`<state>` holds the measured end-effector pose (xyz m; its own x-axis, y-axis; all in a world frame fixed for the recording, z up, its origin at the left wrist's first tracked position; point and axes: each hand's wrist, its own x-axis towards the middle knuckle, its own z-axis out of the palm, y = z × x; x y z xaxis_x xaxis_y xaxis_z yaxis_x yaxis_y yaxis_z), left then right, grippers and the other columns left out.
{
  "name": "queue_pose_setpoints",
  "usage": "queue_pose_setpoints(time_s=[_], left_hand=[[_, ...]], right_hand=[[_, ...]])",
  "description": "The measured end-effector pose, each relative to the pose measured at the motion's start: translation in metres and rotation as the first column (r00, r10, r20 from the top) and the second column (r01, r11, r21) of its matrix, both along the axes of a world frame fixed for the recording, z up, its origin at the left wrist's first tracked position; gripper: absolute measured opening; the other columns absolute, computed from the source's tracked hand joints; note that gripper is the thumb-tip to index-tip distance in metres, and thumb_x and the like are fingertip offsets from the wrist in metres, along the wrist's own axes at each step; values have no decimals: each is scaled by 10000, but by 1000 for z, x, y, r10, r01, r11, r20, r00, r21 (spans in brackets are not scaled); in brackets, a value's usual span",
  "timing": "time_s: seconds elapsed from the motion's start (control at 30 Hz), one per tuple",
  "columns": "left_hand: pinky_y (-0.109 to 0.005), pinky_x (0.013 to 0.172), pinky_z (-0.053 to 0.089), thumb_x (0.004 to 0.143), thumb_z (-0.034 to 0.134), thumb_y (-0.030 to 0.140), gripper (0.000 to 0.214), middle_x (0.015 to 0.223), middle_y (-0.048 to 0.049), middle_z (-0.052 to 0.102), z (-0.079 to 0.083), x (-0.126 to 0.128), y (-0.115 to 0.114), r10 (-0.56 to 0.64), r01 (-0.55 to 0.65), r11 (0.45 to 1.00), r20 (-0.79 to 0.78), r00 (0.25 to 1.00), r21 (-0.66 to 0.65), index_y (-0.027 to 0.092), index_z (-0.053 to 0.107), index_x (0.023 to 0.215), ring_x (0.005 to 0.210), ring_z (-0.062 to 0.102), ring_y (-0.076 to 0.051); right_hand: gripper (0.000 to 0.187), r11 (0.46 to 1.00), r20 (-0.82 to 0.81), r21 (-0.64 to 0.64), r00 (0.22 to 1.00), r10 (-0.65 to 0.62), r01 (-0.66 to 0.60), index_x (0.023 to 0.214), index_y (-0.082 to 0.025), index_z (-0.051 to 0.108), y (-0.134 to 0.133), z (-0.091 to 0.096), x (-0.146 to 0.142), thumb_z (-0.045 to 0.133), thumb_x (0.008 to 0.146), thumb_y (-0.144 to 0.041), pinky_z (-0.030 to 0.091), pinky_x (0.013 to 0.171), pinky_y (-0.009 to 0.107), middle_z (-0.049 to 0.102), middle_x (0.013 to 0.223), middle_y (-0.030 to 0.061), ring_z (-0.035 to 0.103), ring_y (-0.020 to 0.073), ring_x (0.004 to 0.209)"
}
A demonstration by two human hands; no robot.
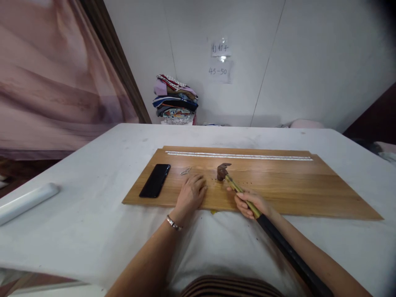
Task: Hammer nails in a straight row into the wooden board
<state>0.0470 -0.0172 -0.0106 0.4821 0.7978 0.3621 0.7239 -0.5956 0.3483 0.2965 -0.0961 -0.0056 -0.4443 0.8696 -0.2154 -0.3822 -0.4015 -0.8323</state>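
Observation:
My right hand (249, 202) is wrapped round the yellow part of a claw hammer's handle (254, 210), below the head. The rusty hammer head (222, 171) is low over the wooden board (278, 181), and I cannot tell whether it touches. The long black grip runs back along my right forearm. My left hand (192, 189) rests on the board, left of the hammer, its fingers loosely bent with nothing visible in them. Just beyond it lies a small pile of nails (185, 170). Small dark dots (246, 182) form a row across the board near the hammer head.
A black phone (155, 180) lies on the board's left end. Two white measuring strips (238, 156) run along its far side. The board sits on a white-covered table (93, 173), with a white roll (29, 203) at the left. Folded clothes (175, 101) are stacked behind.

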Motion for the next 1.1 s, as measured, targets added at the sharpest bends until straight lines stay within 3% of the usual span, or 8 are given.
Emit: queue_pose_setpoints(time_s=[0.2, 0.33, 0.47, 0.57, 0.77, 0.83, 0.97, 1.1], left_hand=[[-405, 983, 460, 865, 545, 211, 184, 1079, -86, 694, -1, -1, -3, -11, 13, 1000, 185, 983, -10, 180, 678, 990, 1054, 614, -218], [-353, 908, 502, 881, 544, 313, 234, 1053, -74, 706, 16, 9, -15, 79, 8, 973, 370, 926, -229, 190, 669, 1037, 975, 651, -201], [-322, 907, 492, 892, 526, 402, 306, 1070, -68, 709, 50, 44, -21, -6, 292, 838, 528, 849, -461, 187, 665, 1060, 993, 642, -194], [-298, 863, 495, 918, 462, 420, 350, 1042, -92, 690, 71, 80, -17, -21, 472, 689, 636, 771, -549, 145, 643, 1036, 974, 631, -182], [-218, 556, 461, 886, 525, 423, 296, 641, -7, 588, 79, 144, -7, 154, 503, 524, 658, 738, -687, 153, 537, 767, 541, 560, -101], [-224, 458, 420, 874, 547, 419, 277, 525, 31, 525, 79, 160, -4, 177, 470, 467, 600, 780, -749, 171, 509, 758, 411, 494, -101], [-210, 409, 354, 875, 530, 303, 198, 460, 60, 451, 87, 177, 4, 261, 342, 497, 513, 818, -797, 170, 505, 731, 356, 424, -89], [-189, 469, 379, 886, 501, 259, 195, 591, 24, 526, 105, 167, 12, 228, 373, 535, 554, 801, -758, 147, 537, 731, 470, 477, -72]], right_hand=[[421, 999, 2, 14, 1000, -32, 31, 1150, -207, 545, -1, 3, 2, 657, 795, -404, 280, 277, 159, 445, 533, -108, 316, 44, 299], [455, 992, 24, 73, 995, -101, 99, 1155, -211, 539, 0, 12, 2, 670, 782, -436, 293, 279, 165, 457, 534, -105, 333, 48, 302], [484, 981, 56, 105, 983, -172, 166, 1135, -221, 520, 0, 21, 1, 685, 760, -480, 303, 289, 167, 451, 519, -114, 343, 54, 301], [451, 972, 77, 128, 975, -207, 196, 1034, -220, 523, 2, 25, 3, 693, 741, -517, 299, 282, 171, 451, 505, -112, 344, 59, 297], [400, 898, 156, 213, 894, -420, 385, 825, -220, 494, 8, 23, 8, 667, 739, -569, 342, 296, 190, 478, 518, -91, 379, 69, 319], [386, 861, 154, 234, 857, -491, 451, 797, -220, 487, 9, 23, 8, 654, 761, -566, 359, 327, 185, 509, 550, -75, 424, 73, 360], [373, 799, 81, 319, 826, -558, 509, 880, -215, 557, 9, 24, 6, 664, 771, -555, 412, 406, 193, 594, 672, -27, 526, 96, 490], [628, 858, 152, 368, 887, -435, 358, 1315, -244, 468, 7, 23, 3, 668, 782, -508, 423, 398, 214, 638, 682, -22, 582, 137, 513]])
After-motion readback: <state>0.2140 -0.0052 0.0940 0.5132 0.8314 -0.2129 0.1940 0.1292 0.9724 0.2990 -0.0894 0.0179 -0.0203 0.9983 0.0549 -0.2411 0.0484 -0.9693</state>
